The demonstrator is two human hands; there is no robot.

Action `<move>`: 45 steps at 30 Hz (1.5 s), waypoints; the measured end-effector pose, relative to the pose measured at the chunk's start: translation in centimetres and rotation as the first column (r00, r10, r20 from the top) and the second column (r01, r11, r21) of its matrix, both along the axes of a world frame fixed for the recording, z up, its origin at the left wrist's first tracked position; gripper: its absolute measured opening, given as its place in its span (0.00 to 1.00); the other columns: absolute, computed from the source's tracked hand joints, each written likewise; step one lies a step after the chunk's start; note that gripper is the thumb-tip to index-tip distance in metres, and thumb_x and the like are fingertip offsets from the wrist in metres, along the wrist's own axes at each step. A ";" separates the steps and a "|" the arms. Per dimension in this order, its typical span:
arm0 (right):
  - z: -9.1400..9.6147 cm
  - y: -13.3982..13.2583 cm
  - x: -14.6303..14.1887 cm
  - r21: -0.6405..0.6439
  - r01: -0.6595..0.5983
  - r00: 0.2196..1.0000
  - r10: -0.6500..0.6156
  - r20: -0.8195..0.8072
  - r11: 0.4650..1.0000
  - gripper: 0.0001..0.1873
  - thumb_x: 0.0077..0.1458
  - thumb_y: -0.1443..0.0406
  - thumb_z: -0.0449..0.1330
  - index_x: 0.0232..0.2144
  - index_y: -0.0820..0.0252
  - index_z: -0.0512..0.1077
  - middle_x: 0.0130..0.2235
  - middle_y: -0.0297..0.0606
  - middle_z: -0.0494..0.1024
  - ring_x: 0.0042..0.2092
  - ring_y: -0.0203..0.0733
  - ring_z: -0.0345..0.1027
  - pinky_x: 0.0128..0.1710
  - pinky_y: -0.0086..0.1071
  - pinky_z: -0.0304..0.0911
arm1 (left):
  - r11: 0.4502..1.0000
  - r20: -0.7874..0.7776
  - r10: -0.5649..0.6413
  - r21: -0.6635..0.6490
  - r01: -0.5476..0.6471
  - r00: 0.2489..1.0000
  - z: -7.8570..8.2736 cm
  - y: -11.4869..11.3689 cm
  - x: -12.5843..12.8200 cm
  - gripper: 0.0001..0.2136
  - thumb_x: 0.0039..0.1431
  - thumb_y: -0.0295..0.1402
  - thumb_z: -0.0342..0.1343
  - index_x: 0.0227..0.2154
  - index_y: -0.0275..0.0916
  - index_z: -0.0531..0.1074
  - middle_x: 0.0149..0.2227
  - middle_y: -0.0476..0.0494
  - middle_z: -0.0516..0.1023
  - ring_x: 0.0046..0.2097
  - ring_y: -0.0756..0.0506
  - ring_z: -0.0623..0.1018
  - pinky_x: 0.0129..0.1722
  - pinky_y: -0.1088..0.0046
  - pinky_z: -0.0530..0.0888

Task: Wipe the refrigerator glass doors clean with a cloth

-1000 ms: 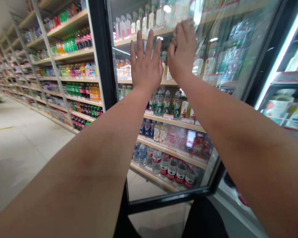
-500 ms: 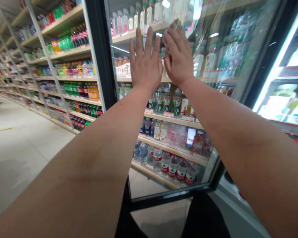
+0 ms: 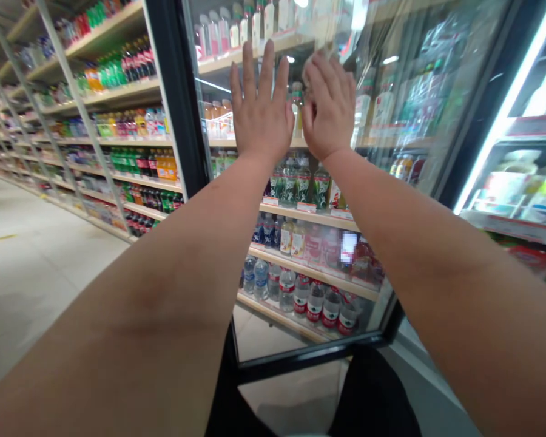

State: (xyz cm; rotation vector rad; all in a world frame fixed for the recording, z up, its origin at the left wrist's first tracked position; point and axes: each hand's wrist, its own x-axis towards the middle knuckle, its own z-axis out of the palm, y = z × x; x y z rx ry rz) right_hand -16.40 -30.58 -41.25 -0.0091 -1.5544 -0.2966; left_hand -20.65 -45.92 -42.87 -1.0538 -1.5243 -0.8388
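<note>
Both arms reach up to a glass door [image 3: 409, 79] with a black frame. My left hand [image 3: 262, 103] lies flat against the pane, its fingers spread and holding nothing. To its right, my right hand [image 3: 330, 106] presses a crumpled, pale cloth [image 3: 310, 67] to the glass, fingers curled over it. Most of the cloth is hidden under the palm and fingers; only its edge shows at the upper left of the hand. Streaks and light reflections cross the pane to the right of this hand.
Through the glass show shelves with several water bottles [image 3: 315, 301] and other drinks. A long rack [image 3: 118, 94] of soft drinks runs along the left, above a pale tiled floor [image 3: 36, 261]. Lit cooler shelves [image 3: 523, 182] stand at the right. The door's lower black frame [image 3: 309, 358] crosses before my dark-clothed legs.
The camera view has shifted slightly. My right hand with the cloth has moved a little and now sits more upright. My left hand stays flat on the glass.
</note>
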 end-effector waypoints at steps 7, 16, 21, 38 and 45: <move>-0.8 -0.2 0.5 -0.011 0.076 0.997 -0.076 0.014 0.997 0.29 0.67 0.65 0.48 0.67 0.48 0.67 0.71 0.34 0.64 0.74 0.49 0.53 0.77 0.50 0.49 | 0.996 -0.069 0.085 0.036 -0.082 0.994 -0.3 0.2 0.1 0.29 0.70 0.32 0.49 0.73 0.41 0.60 0.76 0.53 0.50 0.77 0.35 0.44 0.77 0.45 0.38; -1.0 1.1 -0.5 -0.181 0.038 0.964 -0.083 -0.251 0.983 0.29 0.66 0.67 0.47 0.63 0.39 0.70 0.65 0.32 0.72 0.69 0.52 0.63 0.71 0.57 0.59 | 0.995 0.009 -0.102 0.024 0.101 0.995 -0.2 -0.1 0.2 0.34 0.64 0.40 0.56 0.73 0.57 0.59 0.73 0.67 0.51 0.77 0.35 0.38 0.75 0.36 0.33; -2.2 0.1 0.4 0.160 0.063 0.997 -0.069 0.032 0.985 0.26 0.69 0.65 0.50 0.66 0.51 0.69 0.69 0.34 0.68 0.72 0.49 0.57 0.74 0.48 0.55 | 1.000 -0.017 -0.019 0.025 0.019 1.000 -0.2 -0.1 0.1 0.31 0.68 0.37 0.49 0.73 0.45 0.61 0.75 0.60 0.49 0.77 0.36 0.41 0.77 0.45 0.33; -2.1 0.6 -0.1 -0.269 0.074 0.983 -0.115 -0.143 0.960 0.31 0.67 0.70 0.42 0.68 0.50 0.66 0.70 0.37 0.66 0.73 0.48 0.55 0.77 0.48 0.47 | 0.997 0.032 -0.074 -0.024 0.074 0.997 -0.3 -0.2 0.4 0.37 0.64 0.49 0.54 0.75 0.53 0.54 0.74 0.68 0.50 0.77 0.36 0.34 0.74 0.40 0.29; -3.0 0.2 0.7 0.135 0.027 0.990 -0.045 0.134 0.990 0.28 0.69 0.64 0.47 0.68 0.47 0.66 0.71 0.33 0.64 0.74 0.45 0.52 0.77 0.45 0.49 | 0.998 0.043 -0.055 -0.031 0.056 0.998 -0.1 -0.5 0.6 0.35 0.63 0.48 0.50 0.74 0.57 0.56 0.73 0.72 0.50 0.77 0.37 0.36 0.75 0.42 0.31</move>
